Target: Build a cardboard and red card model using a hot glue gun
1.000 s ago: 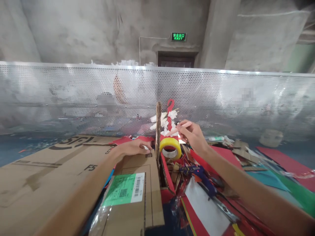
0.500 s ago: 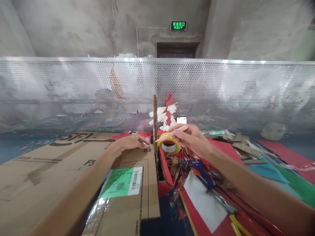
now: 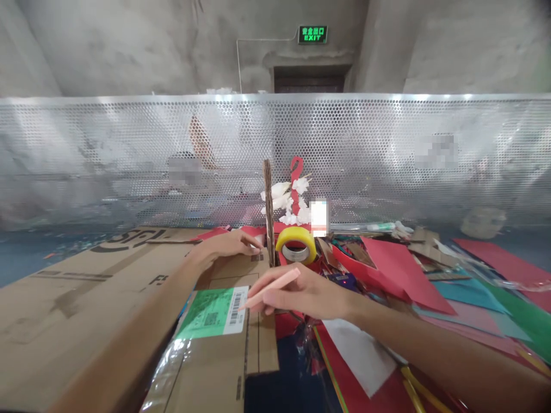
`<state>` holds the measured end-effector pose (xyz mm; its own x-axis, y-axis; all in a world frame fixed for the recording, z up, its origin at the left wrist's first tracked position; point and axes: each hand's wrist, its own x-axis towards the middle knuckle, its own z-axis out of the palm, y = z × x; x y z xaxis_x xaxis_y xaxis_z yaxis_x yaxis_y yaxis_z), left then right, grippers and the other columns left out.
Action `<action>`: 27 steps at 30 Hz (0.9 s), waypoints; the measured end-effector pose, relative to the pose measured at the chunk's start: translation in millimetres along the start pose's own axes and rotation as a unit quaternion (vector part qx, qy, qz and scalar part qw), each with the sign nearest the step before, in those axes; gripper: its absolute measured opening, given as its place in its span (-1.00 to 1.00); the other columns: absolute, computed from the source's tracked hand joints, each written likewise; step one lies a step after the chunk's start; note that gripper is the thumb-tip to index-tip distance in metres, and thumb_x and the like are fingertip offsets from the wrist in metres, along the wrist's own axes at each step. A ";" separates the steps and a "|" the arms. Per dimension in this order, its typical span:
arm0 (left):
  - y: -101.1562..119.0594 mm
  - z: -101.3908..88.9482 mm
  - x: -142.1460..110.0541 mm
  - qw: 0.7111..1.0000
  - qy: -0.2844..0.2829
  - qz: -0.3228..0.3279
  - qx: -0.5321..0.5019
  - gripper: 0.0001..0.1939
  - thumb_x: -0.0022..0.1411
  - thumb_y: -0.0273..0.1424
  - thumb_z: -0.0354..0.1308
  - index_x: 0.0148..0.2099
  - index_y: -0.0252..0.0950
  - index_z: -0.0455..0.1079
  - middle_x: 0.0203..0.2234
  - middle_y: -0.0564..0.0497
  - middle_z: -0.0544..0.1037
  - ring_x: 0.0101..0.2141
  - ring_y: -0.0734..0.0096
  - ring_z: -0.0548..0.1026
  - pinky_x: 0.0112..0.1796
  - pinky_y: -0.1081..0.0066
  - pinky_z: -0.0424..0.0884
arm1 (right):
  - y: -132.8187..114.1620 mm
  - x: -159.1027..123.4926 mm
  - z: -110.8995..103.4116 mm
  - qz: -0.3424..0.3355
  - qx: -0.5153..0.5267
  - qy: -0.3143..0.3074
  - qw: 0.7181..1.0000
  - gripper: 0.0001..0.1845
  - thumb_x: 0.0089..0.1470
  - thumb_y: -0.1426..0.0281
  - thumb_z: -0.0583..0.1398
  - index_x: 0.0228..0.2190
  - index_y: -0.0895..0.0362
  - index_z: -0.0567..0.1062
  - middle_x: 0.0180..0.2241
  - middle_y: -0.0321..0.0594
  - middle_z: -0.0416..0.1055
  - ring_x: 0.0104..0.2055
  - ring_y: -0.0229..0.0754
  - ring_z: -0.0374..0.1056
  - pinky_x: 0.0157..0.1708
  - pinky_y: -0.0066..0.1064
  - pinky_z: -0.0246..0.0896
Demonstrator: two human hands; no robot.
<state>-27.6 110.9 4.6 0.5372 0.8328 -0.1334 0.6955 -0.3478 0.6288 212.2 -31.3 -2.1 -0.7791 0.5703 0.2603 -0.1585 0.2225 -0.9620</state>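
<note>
In the lower centre of the frame the right hand (image 3: 297, 292) holds a pink pen (image 3: 278, 287) in a narrow pinch between thumb and fingers, its tip slanting down and left to the right edge of a green-and-white label (image 3: 215, 312); whether tip and label touch, I cannot tell. The label is stuck to a cardboard piece (image 3: 219, 367) that runs from the centre to the bottom edge of the frame. Left of centre, the left hand (image 3: 230, 244) rests at the far end of that piece, fingers bent (whether they pinch anything cannot be told from here). Just right of its fingertips 1 cardboard strip (image 3: 268, 201) stands upright, seen edge-on, and beside it sits a yellow tape roll (image 3: 296, 234). Behind the roll, white flowers (image 3: 282, 201) cluster near a looped red strip (image 3: 296, 203). A blue tool (image 3: 344, 279) lies partly hidden behind the right wrist, with red sheets (image 3: 404, 275) to its right and a white sheet (image 3: 359, 355) under the forearm's near side, lower right. Larger printed cardboard (image 3: 107, 287) fills the lower left. A perforated metal screen (image 3: 365, 149) crosses the middle of the frame, below 1 green exit sign (image 3: 313, 35).
</note>
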 end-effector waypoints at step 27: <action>1.1 0.4 -0.7 1.000 0.008 0.002 0.000 -0.57 0.04 -0.15 0.33 -0.04 -0.16 0.65 -0.46 0.13 0.59 -0.39 0.40 0.46 -0.12 0.36 0.35 | 6.2 -1.8 -17.2 -0.053 -0.160 0.005 0.986 -0.67 0.24 0.12 0.26 -0.28 0.16 0.57 -0.27 -0.18 0.55 -0.19 -0.17 0.47 -0.13 -0.33 0.36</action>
<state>-27.1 109.8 5.1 0.5317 0.8385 -0.1193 0.6938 -0.3504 0.6292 223.0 -17.3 -7.1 -0.7624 0.5376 0.3601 -0.0374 0.5190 -0.8540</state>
